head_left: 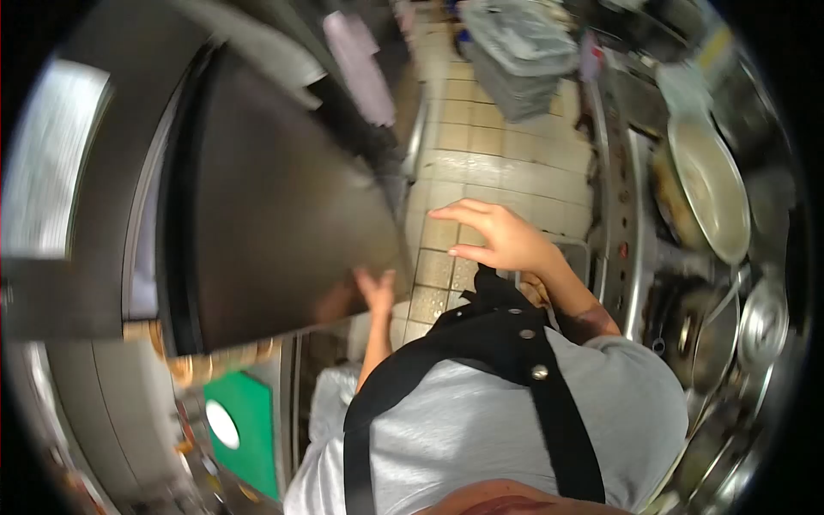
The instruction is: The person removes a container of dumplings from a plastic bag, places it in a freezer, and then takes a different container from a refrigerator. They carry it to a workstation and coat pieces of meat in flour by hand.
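To my left stands a dark metal cabinet door [283, 215], swung partly out with its black seal edge showing. My left hand [376, 290] is at the door's lower right edge, its fingers spread against or very near the surface. Out in front of my body, over the tiled floor, my right hand [506, 239] is held in the air with thumb and fingers apart and nothing in it.
On the right, a steel stove counter [635, 223] carries a long oval dish [708, 180], pans and a round metal lid [762, 322]. Grey bins [515, 77] stand up the aisle. At lower left lies a green cutting board [245, 429] with a white round item [222, 424].
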A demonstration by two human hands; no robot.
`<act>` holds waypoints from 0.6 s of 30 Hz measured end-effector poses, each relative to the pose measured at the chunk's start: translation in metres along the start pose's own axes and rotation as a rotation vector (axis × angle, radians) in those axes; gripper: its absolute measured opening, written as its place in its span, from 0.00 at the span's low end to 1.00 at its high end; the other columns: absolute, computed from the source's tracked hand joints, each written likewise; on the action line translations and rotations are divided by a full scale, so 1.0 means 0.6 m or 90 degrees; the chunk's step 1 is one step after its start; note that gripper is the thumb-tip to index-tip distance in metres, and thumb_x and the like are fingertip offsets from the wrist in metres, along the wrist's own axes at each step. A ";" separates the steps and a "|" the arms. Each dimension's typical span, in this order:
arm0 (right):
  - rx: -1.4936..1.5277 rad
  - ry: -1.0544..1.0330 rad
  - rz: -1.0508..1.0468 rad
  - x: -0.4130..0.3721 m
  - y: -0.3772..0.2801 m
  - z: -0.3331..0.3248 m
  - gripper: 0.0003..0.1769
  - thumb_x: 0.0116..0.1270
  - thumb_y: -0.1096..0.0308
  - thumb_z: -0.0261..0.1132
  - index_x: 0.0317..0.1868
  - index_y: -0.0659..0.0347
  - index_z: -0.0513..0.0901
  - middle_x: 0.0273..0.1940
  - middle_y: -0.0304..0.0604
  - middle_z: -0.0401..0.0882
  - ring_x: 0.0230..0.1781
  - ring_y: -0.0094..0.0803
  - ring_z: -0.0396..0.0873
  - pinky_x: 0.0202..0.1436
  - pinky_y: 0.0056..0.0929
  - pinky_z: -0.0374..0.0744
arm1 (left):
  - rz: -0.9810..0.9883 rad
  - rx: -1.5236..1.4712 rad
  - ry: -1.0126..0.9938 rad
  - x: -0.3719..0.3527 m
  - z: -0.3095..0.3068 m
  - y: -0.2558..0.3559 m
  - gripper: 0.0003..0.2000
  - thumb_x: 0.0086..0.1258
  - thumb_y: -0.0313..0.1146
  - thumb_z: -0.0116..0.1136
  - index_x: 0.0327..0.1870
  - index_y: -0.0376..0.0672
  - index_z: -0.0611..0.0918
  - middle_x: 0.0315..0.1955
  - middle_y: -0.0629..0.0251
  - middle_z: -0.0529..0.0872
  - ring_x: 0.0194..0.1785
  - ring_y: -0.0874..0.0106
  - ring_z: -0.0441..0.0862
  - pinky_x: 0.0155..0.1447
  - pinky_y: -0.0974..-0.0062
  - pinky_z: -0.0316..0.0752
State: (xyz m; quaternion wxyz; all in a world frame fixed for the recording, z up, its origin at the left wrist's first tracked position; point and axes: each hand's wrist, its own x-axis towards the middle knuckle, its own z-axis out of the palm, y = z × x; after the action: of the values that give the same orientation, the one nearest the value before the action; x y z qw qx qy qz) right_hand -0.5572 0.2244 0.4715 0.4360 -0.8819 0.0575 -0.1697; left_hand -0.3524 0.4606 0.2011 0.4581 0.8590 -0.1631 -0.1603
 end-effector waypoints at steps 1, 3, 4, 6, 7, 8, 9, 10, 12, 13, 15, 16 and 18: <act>-0.036 -0.002 0.041 -0.010 0.025 -0.009 0.28 0.59 0.63 0.70 0.61 0.55 0.76 0.54 0.49 0.78 0.52 0.50 0.78 0.56 0.42 0.78 | 0.026 -0.134 0.111 0.042 -0.004 -0.017 0.37 0.64 0.31 0.64 0.70 0.27 0.56 0.69 0.40 0.61 0.73 0.54 0.58 0.76 0.63 0.51; -0.096 -0.029 0.116 -0.016 0.072 -0.030 0.26 0.60 0.62 0.69 0.59 0.56 0.77 0.51 0.49 0.79 0.50 0.51 0.79 0.54 0.43 0.78 | -0.078 -0.093 0.254 0.119 -0.034 -0.024 0.39 0.63 0.30 0.64 0.69 0.24 0.54 0.66 0.34 0.62 0.72 0.50 0.59 0.76 0.60 0.52; -0.140 -0.056 0.167 -0.024 0.085 -0.041 0.27 0.58 0.61 0.70 0.58 0.57 0.77 0.51 0.51 0.79 0.50 0.51 0.79 0.53 0.45 0.78 | 0.000 0.015 0.302 0.130 -0.047 -0.010 0.45 0.63 0.32 0.65 0.73 0.26 0.47 0.69 0.26 0.53 0.73 0.43 0.55 0.75 0.57 0.53; -0.181 -0.073 0.241 -0.053 0.146 -0.062 0.28 0.58 0.60 0.70 0.58 0.57 0.77 0.51 0.52 0.79 0.51 0.51 0.78 0.54 0.45 0.78 | -0.034 0.110 0.333 0.146 -0.063 0.057 0.54 0.64 0.35 0.64 0.75 0.35 0.30 0.67 0.16 0.29 0.73 0.31 0.47 0.76 0.54 0.50; -0.200 -0.084 0.274 -0.070 0.176 -0.080 0.28 0.57 0.60 0.71 0.58 0.57 0.77 0.50 0.53 0.79 0.52 0.51 0.78 0.55 0.45 0.78 | -0.057 0.095 0.334 0.166 -0.073 0.069 0.54 0.64 0.36 0.64 0.75 0.35 0.30 0.67 0.15 0.29 0.73 0.31 0.48 0.76 0.56 0.52; -0.205 -0.069 0.320 -0.084 0.196 -0.102 0.28 0.57 0.60 0.71 0.58 0.57 0.77 0.50 0.54 0.79 0.53 0.51 0.78 0.55 0.45 0.77 | -0.126 0.072 0.332 0.182 -0.083 0.103 0.54 0.64 0.36 0.64 0.74 0.35 0.28 0.66 0.14 0.27 0.73 0.32 0.47 0.76 0.57 0.53; -0.212 -0.055 0.365 -0.095 0.213 -0.121 0.28 0.57 0.59 0.71 0.58 0.57 0.77 0.50 0.55 0.79 0.53 0.51 0.78 0.56 0.45 0.77 | -0.196 0.046 0.330 0.201 -0.091 0.133 0.55 0.65 0.36 0.63 0.73 0.34 0.26 0.65 0.12 0.26 0.74 0.32 0.47 0.75 0.58 0.54; -0.219 -0.042 0.407 -0.104 0.231 -0.140 0.28 0.57 0.59 0.71 0.58 0.56 0.77 0.50 0.56 0.79 0.54 0.51 0.77 0.56 0.45 0.77 | -0.198 0.060 0.372 0.242 -0.092 0.119 0.55 0.65 0.36 0.63 0.72 0.34 0.24 0.64 0.13 0.24 0.74 0.32 0.46 0.75 0.60 0.55; -0.241 0.020 0.416 -0.128 0.274 -0.175 0.28 0.57 0.60 0.71 0.58 0.58 0.77 0.51 0.56 0.79 0.56 0.51 0.76 0.59 0.44 0.76 | -0.218 0.021 0.441 0.300 -0.083 0.102 0.57 0.66 0.36 0.63 0.69 0.32 0.19 0.62 0.14 0.18 0.74 0.31 0.45 0.74 0.63 0.58; -0.246 0.044 0.405 -0.147 0.308 -0.187 0.28 0.57 0.60 0.72 0.58 0.59 0.77 0.53 0.57 0.78 0.57 0.52 0.76 0.60 0.44 0.75 | -0.274 0.016 0.479 0.315 -0.075 0.117 0.58 0.66 0.35 0.64 0.69 0.35 0.18 0.63 0.16 0.16 0.74 0.31 0.46 0.74 0.63 0.60; -0.237 0.070 0.429 -0.161 0.344 -0.217 0.30 0.57 0.61 0.72 0.59 0.62 0.77 0.55 0.59 0.77 0.58 0.53 0.75 0.62 0.43 0.74 | -0.296 -0.042 0.518 0.323 -0.066 0.137 0.58 0.66 0.34 0.64 0.69 0.40 0.18 0.64 0.18 0.16 0.74 0.31 0.45 0.73 0.61 0.61; -0.226 0.072 0.470 -0.161 0.337 -0.241 0.31 0.57 0.61 0.72 0.59 0.63 0.76 0.56 0.60 0.77 0.59 0.54 0.74 0.63 0.43 0.73 | -0.307 0.016 0.628 0.349 -0.053 0.111 0.58 0.64 0.40 0.67 0.73 0.47 0.23 0.69 0.22 0.26 0.69 0.33 0.61 0.69 0.54 0.68; -0.183 0.050 0.516 -0.156 0.344 -0.279 0.32 0.56 0.61 0.73 0.61 0.62 0.76 0.57 0.62 0.76 0.61 0.55 0.73 0.64 0.43 0.72 | -0.321 0.047 0.609 0.336 -0.053 0.126 0.58 0.65 0.37 0.65 0.73 0.45 0.22 0.68 0.19 0.25 0.71 0.31 0.54 0.71 0.54 0.64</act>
State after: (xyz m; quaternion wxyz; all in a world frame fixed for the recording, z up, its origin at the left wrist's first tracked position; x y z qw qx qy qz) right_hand -0.6937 -0.0043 0.3795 0.3374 -0.8327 0.4390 -0.0082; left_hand -0.1685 0.3583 0.2560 0.3980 0.8641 0.2694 0.1495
